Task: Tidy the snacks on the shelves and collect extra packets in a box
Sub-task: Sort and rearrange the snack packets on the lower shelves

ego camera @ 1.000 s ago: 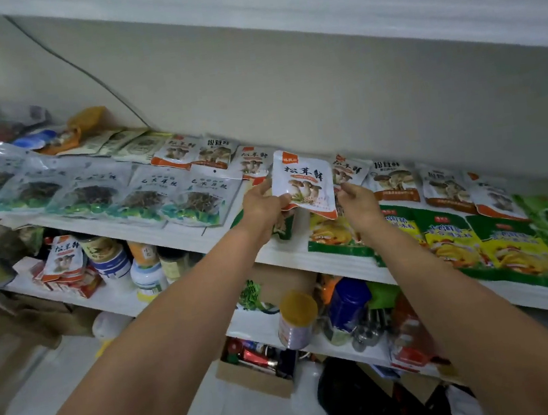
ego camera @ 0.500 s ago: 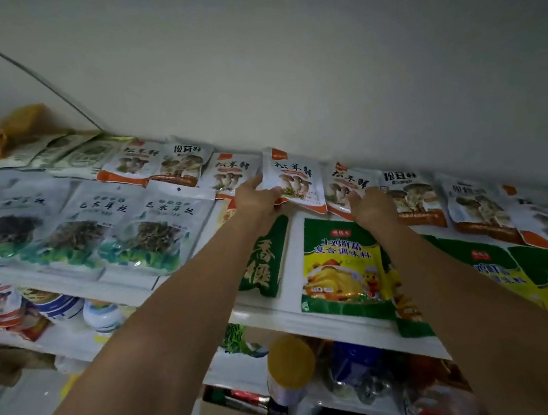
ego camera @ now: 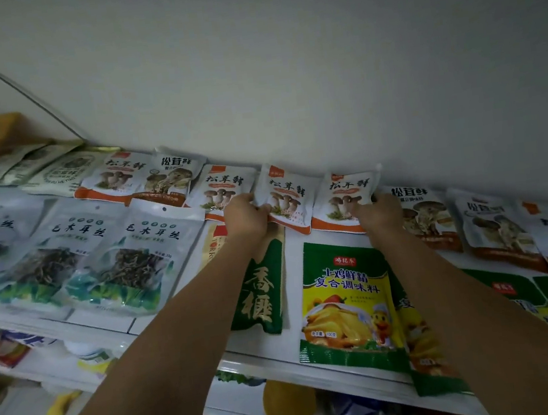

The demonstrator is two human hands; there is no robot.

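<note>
Up at the back of the white shelf (ego camera: 282, 344), both hands reach the row of mushroom packets lying along the wall (ego camera: 283, 68). The left hand (ego camera: 247, 215) has its fingers curled at the lower left corner of a white and orange mushroom packet (ego camera: 287, 198), thumb on the printed face, pinching that corner. The packet lies a little askew with its top edge at the wall. Just beside it, toward the right hand, lies a second mushroom packet (ego camera: 347, 195) of the same print. The right hand (ego camera: 382, 211) meets this one at its lower right corner, fingertips (ego camera: 357, 209) on the packet; whether they pinch it or only press on it cannot be told.

Left of the left hand a third mushroom packet (ego camera: 225, 189) lies close by, and farther left lie clear wood-ear fungus bags (ego camera: 144, 257). Right of the right hand, brown-printed mushroom packets (ego camera: 489, 225) lie along the wall. Under the left forearm lies a narrow green packet with gold characters (ego camera: 258, 288). Between the two forearms, nearer the shelf's front edge, a green and yellow chicken seasoning packet (ego camera: 346, 302) lies flat, and more of its kind lie beneath the right forearm. Below the shelf, between the forearms, a yellow-lidded jar (ego camera: 288, 405) shows, blurred.
</note>
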